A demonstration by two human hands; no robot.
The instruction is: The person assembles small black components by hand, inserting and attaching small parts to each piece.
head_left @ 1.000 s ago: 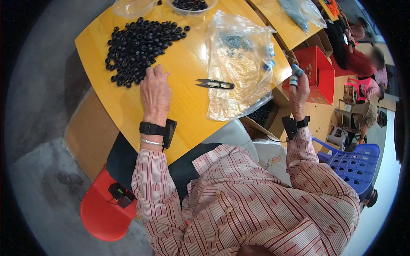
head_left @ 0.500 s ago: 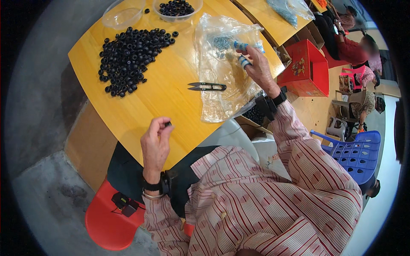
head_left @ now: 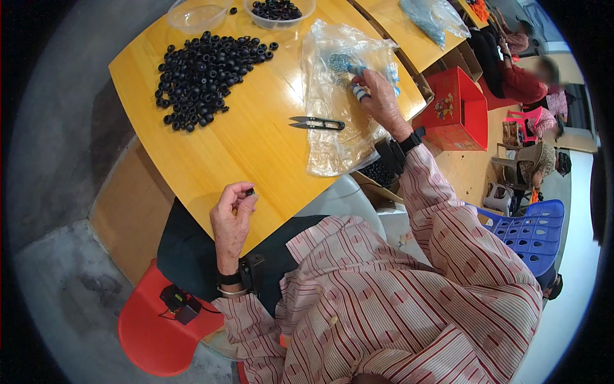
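Observation:
My left hand is closed at the table's near edge, pinching a small black ring-shaped part between thumb and fingertips. My right hand, with blue-and-white tape on its fingers, is over a clear plastic bag lying flat. Thumb and forefinger are apart, and I see nothing between them. Just left of those fingertips, small bluish-silver pieces lie on the bag. A pair of black thread snips rests partly on the bag's left side. Farther left spreads a large pile of black ring-shaped parts.
At the table's far edge stand a clear bowl of black parts and another clear bowl. A red box is right of the yellow table. A blue chair stands farther right; other people sit beyond.
My right hand has moved slightly nearer the small bluish pieces, its fingers drawn closer together. My left hand still pinches the black part. The whole view has shifted a little.

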